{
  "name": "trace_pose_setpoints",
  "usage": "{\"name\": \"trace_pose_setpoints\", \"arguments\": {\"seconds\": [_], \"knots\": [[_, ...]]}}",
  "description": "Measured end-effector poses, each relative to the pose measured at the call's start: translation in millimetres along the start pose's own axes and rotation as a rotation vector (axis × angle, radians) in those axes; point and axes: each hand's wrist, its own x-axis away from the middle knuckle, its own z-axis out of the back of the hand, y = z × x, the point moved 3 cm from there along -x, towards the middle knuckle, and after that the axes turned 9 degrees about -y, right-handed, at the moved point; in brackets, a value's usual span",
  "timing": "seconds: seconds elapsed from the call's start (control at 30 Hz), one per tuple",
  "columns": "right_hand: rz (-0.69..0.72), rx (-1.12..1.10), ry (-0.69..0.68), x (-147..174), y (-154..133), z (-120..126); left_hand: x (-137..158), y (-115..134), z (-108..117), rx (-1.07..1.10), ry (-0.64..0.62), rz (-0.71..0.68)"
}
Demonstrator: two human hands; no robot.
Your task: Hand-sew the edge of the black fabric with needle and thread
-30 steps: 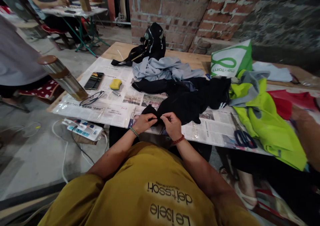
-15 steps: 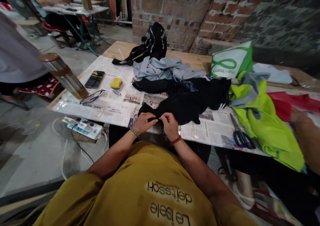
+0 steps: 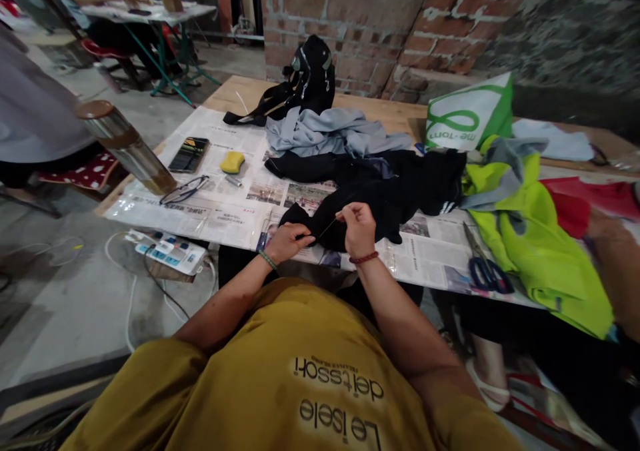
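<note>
A black garment (image 3: 345,201) is spread over the newspaper-covered table near its front edge. My left hand (image 3: 290,241) is closed on the edge of its near end, thumb and fingers pinched together. From that spot a thin thread (image 3: 327,228) runs taut, up and right, to my right hand (image 3: 360,226). That hand is raised a little above the cloth with its fingertips pinched on the thread; whether a needle is also between them I cannot tell. Dark-handled scissors (image 3: 485,271) lie on the newspaper to the right of my right hand.
At left stand a metal flask (image 3: 127,148), a phone (image 3: 189,154), glasses (image 3: 185,190) and a yellow sponge (image 3: 232,162). Behind the garment lie grey cloth (image 3: 340,131) and a black bag (image 3: 313,71). A neon-yellow garment (image 3: 540,251) hangs over the right edge. A power strip (image 3: 167,251) sits below.
My right hand has moved up and to the right, away from my left hand, drawing the thread out straight. My left hand has stayed on the black garment.
</note>
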Motion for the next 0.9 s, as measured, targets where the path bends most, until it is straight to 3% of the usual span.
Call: {"name": "trace_pose_setpoints", "arguments": {"seconds": [0.1, 0.2, 0.3, 0.4, 0.63, 0.9], "knots": [[-0.050, -0.015, -0.134, -10, -14, 3, -1, -2, -1, 0.021, 0.013, 0.017], [-0.206, -0.143, -0.325, -10, -22, -3, -1, -2, -1, 0.040, -0.002, 0.027], [-0.263, -0.278, -0.398, -13, -31, -6, -1, 0, -1, 0.040, -0.011, 0.034], [-0.113, -0.228, -0.336, -24, -44, -1, -1, 0, 1, 0.021, -0.003, 0.051], [0.308, 0.132, -0.192, -45, -70, 19, 0, -2, 0, 0.021, 0.002, 0.050], [0.479, 0.319, -0.170, -55, -95, 35, 0, -4, -2, 0.020, 0.016, 0.024]]}}
